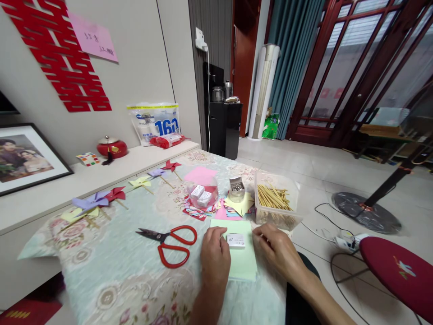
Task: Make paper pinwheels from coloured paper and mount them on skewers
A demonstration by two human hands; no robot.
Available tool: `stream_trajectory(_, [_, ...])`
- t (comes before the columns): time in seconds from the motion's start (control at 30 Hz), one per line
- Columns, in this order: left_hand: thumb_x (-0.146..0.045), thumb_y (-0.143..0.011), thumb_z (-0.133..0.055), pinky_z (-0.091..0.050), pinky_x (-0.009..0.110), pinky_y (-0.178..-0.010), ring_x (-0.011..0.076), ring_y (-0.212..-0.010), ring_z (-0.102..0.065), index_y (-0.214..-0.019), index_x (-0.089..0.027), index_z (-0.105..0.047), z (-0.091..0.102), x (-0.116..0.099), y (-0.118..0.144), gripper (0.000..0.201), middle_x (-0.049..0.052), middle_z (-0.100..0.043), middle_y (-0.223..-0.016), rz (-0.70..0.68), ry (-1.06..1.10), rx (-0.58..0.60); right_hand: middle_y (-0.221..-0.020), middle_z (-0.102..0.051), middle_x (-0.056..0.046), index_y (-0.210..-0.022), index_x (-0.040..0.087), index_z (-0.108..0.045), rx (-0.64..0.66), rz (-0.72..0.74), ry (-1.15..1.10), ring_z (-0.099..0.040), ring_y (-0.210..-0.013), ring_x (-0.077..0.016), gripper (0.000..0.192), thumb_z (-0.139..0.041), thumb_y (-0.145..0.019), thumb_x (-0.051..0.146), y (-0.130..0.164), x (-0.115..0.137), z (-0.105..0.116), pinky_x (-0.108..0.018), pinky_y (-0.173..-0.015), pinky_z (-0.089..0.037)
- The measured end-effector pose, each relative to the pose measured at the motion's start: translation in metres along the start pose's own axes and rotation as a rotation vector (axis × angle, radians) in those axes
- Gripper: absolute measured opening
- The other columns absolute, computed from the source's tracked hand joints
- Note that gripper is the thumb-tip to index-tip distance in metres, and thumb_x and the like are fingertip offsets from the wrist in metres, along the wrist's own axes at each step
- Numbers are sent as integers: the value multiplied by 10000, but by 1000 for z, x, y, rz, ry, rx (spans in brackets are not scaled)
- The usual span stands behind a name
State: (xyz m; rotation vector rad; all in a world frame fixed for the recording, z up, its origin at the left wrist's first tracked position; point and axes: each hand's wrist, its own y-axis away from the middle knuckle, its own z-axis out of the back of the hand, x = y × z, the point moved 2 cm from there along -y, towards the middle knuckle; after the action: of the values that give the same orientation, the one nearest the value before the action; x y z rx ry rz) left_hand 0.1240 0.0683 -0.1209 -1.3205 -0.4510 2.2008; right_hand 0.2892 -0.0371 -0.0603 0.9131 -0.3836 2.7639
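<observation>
A stack of pale green paper squares lies before me on the table, a small white box on top. My left hand rests over the stack's left edge beside the box, fingers loosely bent, thumb apart. At the right edge, my right hand is loosely curved, with a gap between thumb and fingers; its fingertips are partly hidden. I see nothing held in either hand. Red-handled scissors lie spread to the left. Beyond the stack are a round clear container with small white boxes and an opened box of metal pins.
A clear plastic tub of thin wooden sticks stands at the table's right edge. Several paper pinwheels lie along the left side. Pink paper lies at the back. A red stool and a fan base are at right.
</observation>
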Motion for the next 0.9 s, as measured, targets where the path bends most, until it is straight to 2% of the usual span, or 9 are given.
stream_trajectory(0.2, [-34, -821, -461, -566, 369, -793, 245, -904, -685, -977, -186, -668, -4, 5, 2, 300, 88, -709, -920, -50, -51, 15, -1007, -689, -110, -1040, 165, -664, -40, 172, 38, -667, -925, -243, 202, -498, -932, 128, -22, 35, 0, -345, -790, -494])
stream_trajectory(0.3, [-31, -808, -451, -565, 379, -781, 248, -880, -688, -950, -190, -670, -4, 6, 1, 305, 86, -710, -897, -36, -42, 3, -1009, -688, -99, -1068, 174, -657, -136, 248, 58, -659, -905, -224, 189, -518, -942, 150, -42, 54, 22, -320, -778, -487])
stream_trajectory(0.4, [-40, -803, -459, -568, 383, -789, 252, -896, -694, -945, -198, -679, -3, 9, -1, 306, 87, -715, -911, -5, -23, 9, -1010, -692, -96, -1067, 171, -668, -199, 211, 259, -648, -909, -225, 187, -525, -946, 174, -73, 62, 53, -306, -775, -459])
stream_trajectory(0.47, [-50, -799, -477, -570, 378, -798, 255, -924, -697, -956, -207, -687, -2, 11, -3, 306, 87, -721, -936, 15, -8, 32, -1043, -704, -103, -1045, 160, -680, -104, 126, 504, -648, -937, -226, 206, -493, -959, 176, -97, 60, 68, -288, -757, -430])
stream_trajectory(0.57, [-53, -802, -476, -569, 376, -795, 259, -937, -695, -953, -200, -690, -2, 9, -12, 300, 92, -723, -944, 55, -1, 62, -899, -743, -76, -898, 173, -725, 37, 119, 593, -667, -830, -207, 209, -520, -906, 130, -129, 52, 73, -267, -662, -386])
stream_trajectory(0.63, [-46, -804, -469, -564, 370, -781, 256, -916, -694, -924, -188, -689, -3, 5, -22, 288, 96, -723, -927, 93, -22, 96, -871, -757, -73, -859, 179, -743, 121, 119, 633, -680, -812, -209, 190, -561, -877, 127, -144, 45, 66, -264, -639, -382])
stream_trajectory(0.7, [-28, -800, -478, -550, 354, -789, 241, -909, -692, -917, -188, -693, -7, 0, -35, 292, 93, -727, -943, 127, -64, 186, -911, -766, -91, -882, 173, -754, 190, 114, 680, -694, -856, -227, 167, -590, -879, 139, -155, 40, 54, -272, -665, -414])
stream_trajectory(0.8, [-1, -766, -519, -527, 333, -802, 219, -866, -689, -878, -186, -702, -13, -5, -55, 283, 81, -729, -920, 134, -90, 238, -992, -750, -93, -965, 151, -730, 274, 102, 747, -694, -923, -230, 138, -619, -939, 228, -167, 34, 38, -329, -771, -504])
stream_trajectory(0.9, [6, -773, -523, -517, 333, -804, 222, -862, -696, -866, -173, -724, -21, -4, -72, 285, 92, -738, -913, 146, -113, 278, -1096, -708, -68, -1082, 152, -679, 345, 96, 798, -684, -972, -214, 217, -626, -975, 334, -175, 32, 28, -414, -861, -556])
